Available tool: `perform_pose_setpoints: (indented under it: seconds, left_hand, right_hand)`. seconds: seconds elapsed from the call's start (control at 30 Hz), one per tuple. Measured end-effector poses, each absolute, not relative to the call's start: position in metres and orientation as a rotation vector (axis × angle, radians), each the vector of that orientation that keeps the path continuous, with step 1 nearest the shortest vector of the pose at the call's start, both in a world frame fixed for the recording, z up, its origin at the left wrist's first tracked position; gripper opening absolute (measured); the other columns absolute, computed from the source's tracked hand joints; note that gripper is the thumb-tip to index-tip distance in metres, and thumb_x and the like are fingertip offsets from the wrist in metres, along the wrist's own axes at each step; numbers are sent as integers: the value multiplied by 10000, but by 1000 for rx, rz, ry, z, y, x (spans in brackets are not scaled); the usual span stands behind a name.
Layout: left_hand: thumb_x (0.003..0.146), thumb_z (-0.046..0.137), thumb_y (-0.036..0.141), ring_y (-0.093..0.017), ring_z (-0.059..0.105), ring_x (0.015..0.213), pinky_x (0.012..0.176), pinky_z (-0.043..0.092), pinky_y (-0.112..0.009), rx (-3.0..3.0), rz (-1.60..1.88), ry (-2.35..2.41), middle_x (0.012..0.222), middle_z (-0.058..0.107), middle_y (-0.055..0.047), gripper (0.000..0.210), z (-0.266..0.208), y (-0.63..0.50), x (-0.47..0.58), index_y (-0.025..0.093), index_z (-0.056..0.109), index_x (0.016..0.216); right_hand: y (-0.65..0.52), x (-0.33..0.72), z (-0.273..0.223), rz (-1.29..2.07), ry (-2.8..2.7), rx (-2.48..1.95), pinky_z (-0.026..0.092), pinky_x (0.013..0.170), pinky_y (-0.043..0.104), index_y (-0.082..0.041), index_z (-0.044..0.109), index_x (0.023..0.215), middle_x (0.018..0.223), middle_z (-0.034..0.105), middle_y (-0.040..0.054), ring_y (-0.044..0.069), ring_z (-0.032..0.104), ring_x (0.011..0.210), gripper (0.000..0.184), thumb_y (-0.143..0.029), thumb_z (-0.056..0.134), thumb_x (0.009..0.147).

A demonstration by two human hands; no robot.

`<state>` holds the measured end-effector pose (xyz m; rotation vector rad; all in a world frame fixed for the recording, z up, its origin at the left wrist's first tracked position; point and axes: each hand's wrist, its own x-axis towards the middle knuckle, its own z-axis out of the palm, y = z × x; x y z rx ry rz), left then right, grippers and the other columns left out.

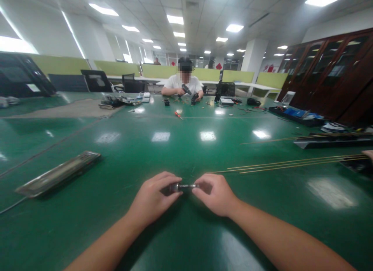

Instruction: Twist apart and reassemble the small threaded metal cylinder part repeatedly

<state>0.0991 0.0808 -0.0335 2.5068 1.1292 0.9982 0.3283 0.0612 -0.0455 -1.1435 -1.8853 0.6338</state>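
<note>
Between my hands, just above the green tabletop (175,154), is a small shiny metal rod-like part (187,186) with a thicker cylindrical left end. My left hand (154,195) pinches that thicker end between thumb and fingers. The thin right end sits in the fingertips of my right hand (217,193), whose fingers are curled. The part lies level, pointing left to right. Its exact kind is too small to make out, and my fingers cover both of its ends.
Thin brass-coloured rods (262,166) lie at right, with another person's hand (368,154) at the edge. A long metal-framed panel (61,173) with a cable lies left. Across the table a person (182,80) holds a drill (186,89); an orange screwdriver (178,115) lies in front.
</note>
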Motion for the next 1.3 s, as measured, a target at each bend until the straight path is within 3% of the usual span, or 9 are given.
perform_pose_setpoints:
  seconds: [1.3]
  left_hand:
    - [831,705,247,-172,668,882,798,542,-277,2484,1022,1183,987,704,-29,210,-32,86,93,236,708,1041]
  right_hand:
    - [60,327,-44,639,-1802,-1167,460,614,243,-178,740,809,738,715,23,152,630,658,61,-222,699,802]
